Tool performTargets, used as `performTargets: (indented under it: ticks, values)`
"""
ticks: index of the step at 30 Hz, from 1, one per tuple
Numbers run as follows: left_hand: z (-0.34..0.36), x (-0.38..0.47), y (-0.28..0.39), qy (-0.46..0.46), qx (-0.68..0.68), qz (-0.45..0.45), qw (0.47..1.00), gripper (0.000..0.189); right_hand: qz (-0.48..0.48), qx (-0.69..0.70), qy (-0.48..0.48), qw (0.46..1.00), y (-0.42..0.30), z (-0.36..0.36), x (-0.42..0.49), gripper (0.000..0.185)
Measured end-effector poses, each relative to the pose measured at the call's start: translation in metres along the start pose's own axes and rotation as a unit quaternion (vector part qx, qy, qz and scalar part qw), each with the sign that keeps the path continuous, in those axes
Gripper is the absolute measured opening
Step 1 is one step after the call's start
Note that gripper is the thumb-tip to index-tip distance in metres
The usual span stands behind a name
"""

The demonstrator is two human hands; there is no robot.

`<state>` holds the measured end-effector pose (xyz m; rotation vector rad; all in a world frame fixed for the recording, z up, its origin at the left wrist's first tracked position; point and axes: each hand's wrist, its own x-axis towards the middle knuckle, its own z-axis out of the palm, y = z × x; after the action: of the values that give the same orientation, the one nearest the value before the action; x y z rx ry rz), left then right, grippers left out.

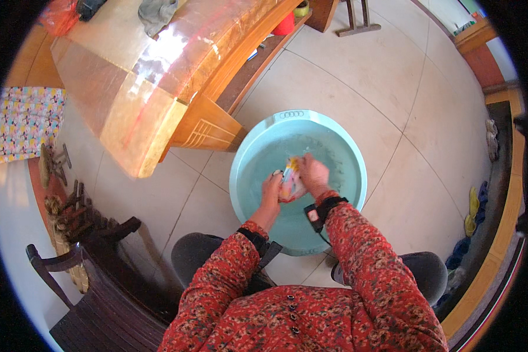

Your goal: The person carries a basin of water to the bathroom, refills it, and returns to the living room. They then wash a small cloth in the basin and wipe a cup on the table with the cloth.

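Observation:
Between my legs on the floor stands a round light-blue plastic basin [356, 176] with water [264, 154] in it. Over the middle of the basin, my left hand [272, 192] grips a small multicoloured item [291, 187], perhaps a cloth, blurred by motion. My right hand [313, 174] lies against its other side, with the fingers closed around its upper edge. Pink, yellow and white patches show on it. Dark specks float in the water near the right wall. Each wrist wears a black strap, and the right one carries a small device [313, 216].
A wooden table [119, 114] under a clear plastic cover reaches in from the upper left, its corner near the basin. A dark slatted wooden chair [110, 308] stands at lower left. Several shoes [471, 211] line the right wall. A patterned cloth [26, 123] hangs at far left.

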<state>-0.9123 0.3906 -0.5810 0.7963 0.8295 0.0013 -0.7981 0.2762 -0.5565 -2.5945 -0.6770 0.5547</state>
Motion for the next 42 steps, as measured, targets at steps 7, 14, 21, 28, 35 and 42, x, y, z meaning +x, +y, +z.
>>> performTargets:
  ticks: [7, 14, 21, 28, 35, 42]
  values:
    - [-0.013, -0.003, 0.006, 0.178, 0.087, -0.134, 0.971, 0.057, 0.129, 0.170, -0.086, 0.973, 0.022, 0.001, -0.017, 0.033]
    - [-0.011, 0.008, -0.007, -0.082, 0.142, -0.014, 0.986, 0.037, -0.019, 0.291, -0.214, 0.932, -0.007, -0.028, 0.003, 0.036]
    - [0.013, 0.007, -0.001, -0.130, -0.062, -0.040, 0.989, 0.024, 0.121, 0.676, -0.206, 0.697, 0.020, -0.004, -0.018, 0.037]
    - [0.011, -0.007, 0.025, -0.037, 0.009, -0.117, 0.992, 0.032, 0.174, 0.484, -0.025, 0.857, 0.008, 0.002, -0.011, 0.030]
    - [0.028, -0.003, 0.008, 0.053, 0.254, 0.141, 0.955, 0.028, 0.187, 0.436, 0.114, 0.873, -0.049, 0.021, -0.031, 0.028]
    - [0.017, -0.001, -0.001, 0.079, 0.571, 0.296, 0.762, 0.018, 0.111, 0.302, 0.028, 0.946, -0.018, 0.049, -0.021, 0.024]
